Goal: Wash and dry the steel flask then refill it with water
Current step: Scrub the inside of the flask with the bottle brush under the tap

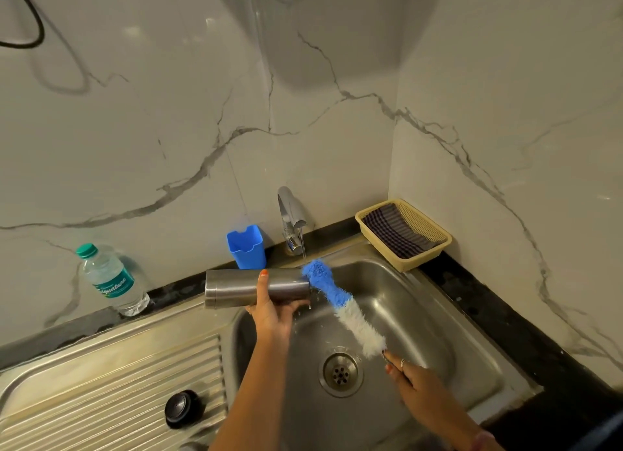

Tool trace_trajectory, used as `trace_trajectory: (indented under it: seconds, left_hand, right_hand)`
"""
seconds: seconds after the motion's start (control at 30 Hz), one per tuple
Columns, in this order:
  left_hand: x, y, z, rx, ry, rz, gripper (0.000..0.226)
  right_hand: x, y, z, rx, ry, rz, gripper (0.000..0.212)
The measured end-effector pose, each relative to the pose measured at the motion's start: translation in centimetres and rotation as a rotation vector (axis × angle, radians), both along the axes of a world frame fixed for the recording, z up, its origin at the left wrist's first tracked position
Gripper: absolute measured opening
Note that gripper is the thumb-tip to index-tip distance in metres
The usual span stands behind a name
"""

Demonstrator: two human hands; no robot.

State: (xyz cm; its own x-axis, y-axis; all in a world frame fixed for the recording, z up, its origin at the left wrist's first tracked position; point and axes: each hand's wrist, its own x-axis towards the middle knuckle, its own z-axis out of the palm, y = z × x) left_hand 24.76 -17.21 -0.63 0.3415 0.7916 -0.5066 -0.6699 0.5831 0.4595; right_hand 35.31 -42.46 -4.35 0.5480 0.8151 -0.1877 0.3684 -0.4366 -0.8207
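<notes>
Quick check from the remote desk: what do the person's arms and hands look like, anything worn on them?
Both forearms are bare, no sleeves showing. The left hand has orange-painted nails. The right hand has orange nails too, a thin ring on one finger, and a pinkish band at the wrist near the frame's bottom edge.

A blue cup (247,247) stands upright on the dark worktop (499,312) against the marble wall (135,130), just left of the tap's base. Further left, a clear water bottle (111,279) with a green cap and teal label stands tilted against the same wall, well apart from the cup. In the right corner sits a cream basket (425,224) — a dark checked cloth (397,230) lies folded inside it. A black cable (32,19) loops across the top left of the wall. The wall's grey veins run on across the corner to the right-hand side.
</notes>
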Motion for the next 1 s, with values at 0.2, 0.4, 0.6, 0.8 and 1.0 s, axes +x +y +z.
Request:
trace_trajectory:
  seconds: [0.2,0.4,0.6,0.8,1.0]
  left_hand:
    - [-0.2,-0.9,-0.2,-0.032,0.089,-0.026,0.093]
    - [-0.2,-0.5,-0.3,-0.071,0.072,0.057,0.085]
    - [-0.5,0.2,-0.5,-0.083,0.110,0.080,0.089]
    - [-0.1,-0.9,-0.3,-0.063,0.102,0.014,0.083]
    - [-0.4,0.0,-0.1,-0.056,0.104,0.053,0.085]
  right_hand:
    - [1.0,4.1,1.8,-0.058,0.018,0.024,0.041]
    - [0.6,3.9,3.0,-0.031,0.086,0.054,0.053]
    - [-0.1,2.7,3.6,-0.124,0.146,0.064,0.051]
    - [1.2,5.9,4.1,-0.032,0.206,-0.014,0.049]
    - [1.4,4.2,3.5,-0.095,0.199,0.069,0.049]
